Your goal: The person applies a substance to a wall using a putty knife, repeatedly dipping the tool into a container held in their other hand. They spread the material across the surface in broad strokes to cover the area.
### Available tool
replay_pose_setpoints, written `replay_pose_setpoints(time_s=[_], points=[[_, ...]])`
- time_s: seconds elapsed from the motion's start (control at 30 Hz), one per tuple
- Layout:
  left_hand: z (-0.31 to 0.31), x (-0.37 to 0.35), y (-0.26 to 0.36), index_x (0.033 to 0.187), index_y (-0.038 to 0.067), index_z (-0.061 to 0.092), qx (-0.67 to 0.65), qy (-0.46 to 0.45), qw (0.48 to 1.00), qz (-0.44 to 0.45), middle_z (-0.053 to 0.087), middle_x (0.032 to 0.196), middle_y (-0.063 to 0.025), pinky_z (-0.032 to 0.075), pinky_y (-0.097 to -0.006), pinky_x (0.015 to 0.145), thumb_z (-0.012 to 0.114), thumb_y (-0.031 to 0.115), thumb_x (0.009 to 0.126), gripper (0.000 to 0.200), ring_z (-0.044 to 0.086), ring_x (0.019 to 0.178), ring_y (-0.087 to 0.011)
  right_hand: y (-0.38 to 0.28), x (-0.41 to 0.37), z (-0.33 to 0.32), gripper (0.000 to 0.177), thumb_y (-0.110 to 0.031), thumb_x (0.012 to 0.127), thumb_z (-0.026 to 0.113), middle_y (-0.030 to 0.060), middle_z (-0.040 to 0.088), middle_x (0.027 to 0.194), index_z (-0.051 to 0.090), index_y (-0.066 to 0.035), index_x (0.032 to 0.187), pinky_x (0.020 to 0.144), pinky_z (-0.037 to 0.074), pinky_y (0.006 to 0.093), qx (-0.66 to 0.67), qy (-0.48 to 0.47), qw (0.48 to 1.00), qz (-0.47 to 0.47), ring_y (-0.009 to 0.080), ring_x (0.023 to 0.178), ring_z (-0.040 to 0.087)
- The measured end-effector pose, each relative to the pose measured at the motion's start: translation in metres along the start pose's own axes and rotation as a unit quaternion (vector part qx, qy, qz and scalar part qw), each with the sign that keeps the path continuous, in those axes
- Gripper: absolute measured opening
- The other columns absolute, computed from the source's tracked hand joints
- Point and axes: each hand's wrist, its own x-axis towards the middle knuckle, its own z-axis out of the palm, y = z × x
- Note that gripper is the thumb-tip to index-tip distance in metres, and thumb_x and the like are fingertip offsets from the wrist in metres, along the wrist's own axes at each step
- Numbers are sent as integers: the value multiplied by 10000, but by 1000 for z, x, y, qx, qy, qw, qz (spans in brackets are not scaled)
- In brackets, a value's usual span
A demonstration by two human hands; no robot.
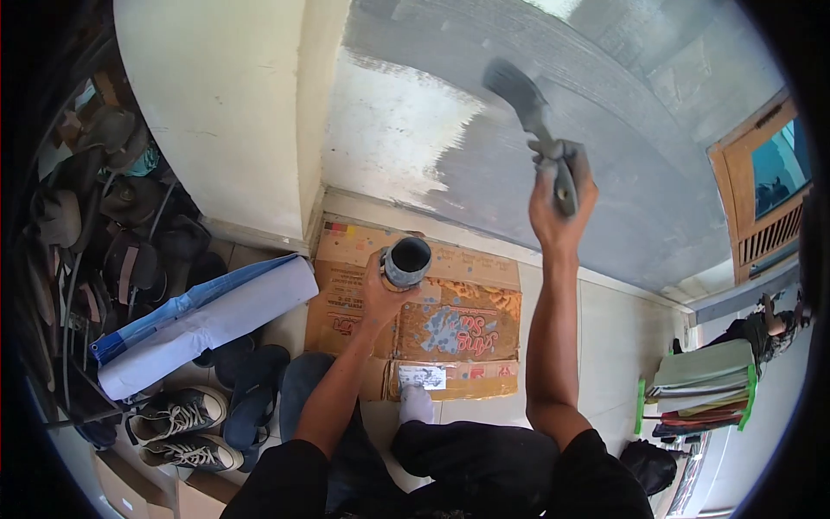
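My right hand is closed round the handle of a paintbrush, raised in front of the wall. The brush's grey-coated bristles point up and left and overlap the grey-painted area. To their left is a whitish patch of wall with a ragged grey edge. Lower down, my left hand is wrapped round a paint-smeared cup, whose dark opening faces up. Below the cup lies a flattened cardboard sheet spotted with grey paint.
A rolled white and blue sheet lies on the left, beside dark sneakers and a shoe rack. A cream pillar juts out there. On the right are a wooden-framed window and a green rack with cloths.
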Motion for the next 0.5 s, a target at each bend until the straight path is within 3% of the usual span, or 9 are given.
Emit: replay_pose_setpoints(time_s=[0.07, 0.13, 0.17, 0.23, 0.27, 0.33, 0.5], points=[[5, -2, 6, 1286, 16, 530, -14, -18, 1000, -12, 666, 1168, -139, 535, -390, 948, 979, 143, 606, 824, 657, 1130, -263, 7, -8, -27, 130, -88, 890, 602, 128, 730, 849, 617, -7, 991, 684, 518, 290, -12, 22, 1000, 11, 131, 715, 635], [8, -4, 5, 1286, 18, 530, -15, -20, 1000, -12, 666, 1169, -138, 535, -392, 945, 982, 149, 604, 828, 657, 1129, -262, 3, -16, -48, 187, -154, 986, 544, 137, 738, 906, 605, 16, 1035, 783, 521, 292, -32, -4, 998, 62, 139, 830, 648], [9, -5, 5, 1286, 21, 531, -12, -20, 1000, -15, 666, 1169, -138, 534, -393, 943, 986, 155, 602, 832, 657, 1129, -262, -1, -17, -52, 243, -230, 1010, 553, 144, 741, 914, 597, 9, 1018, 774, 518, 312, -22, 0, 998, 67, 153, 829, 651], [10, -5, 4, 1288, 23, 530, -15, -18, 1000, -15, 666, 1172, -137, 536, -394, 944, 987, 152, 599, 836, 657, 1130, -261, -20, -9, -47, 222, -208, 995, 545, 152, 747, 906, 593, 8, 1005, 741, 525, 311, 20, 2, 999, 39, 151, 795, 657], [9, -4, 4, 1290, 26, 530, -15, -17, 1000, -17, 665, 1174, -136, 537, -396, 946, 987, 149, 596, 840, 657, 1131, -260, -30, -5, -39, 201, -186, 979, 537, 160, 753, 898, 590, 8, 991, 708, 533, 310, 62, 3, 998, 15, 148, 760, 663], [8, -3, 3, 1288, 25, 533, -19, -9, 1000, -15, 657, 1182, -147, 528, -404, 956, 969, 111, 585, 831, 653, 1137, -284, -43, 6, -5, 200, -205, 981, 537, 163, 755, 928, 584, -12, 987, 753, 554, 321, 140, -20, 986, -84, 188, 836, 714], [-9, 7, 13, 1277, 32, 543, -34, -10, 999, -17, 650, 1185, -155, 519, -416, 966, 949, 74, 580, 807, 650, 1136, -304, -66, 41, 93, 107, -106, 887, 602, 143, 734, 872, 611, -36, 967, 697, 538, 318, 186, -49, 977, -88, 182, 755, 687]])
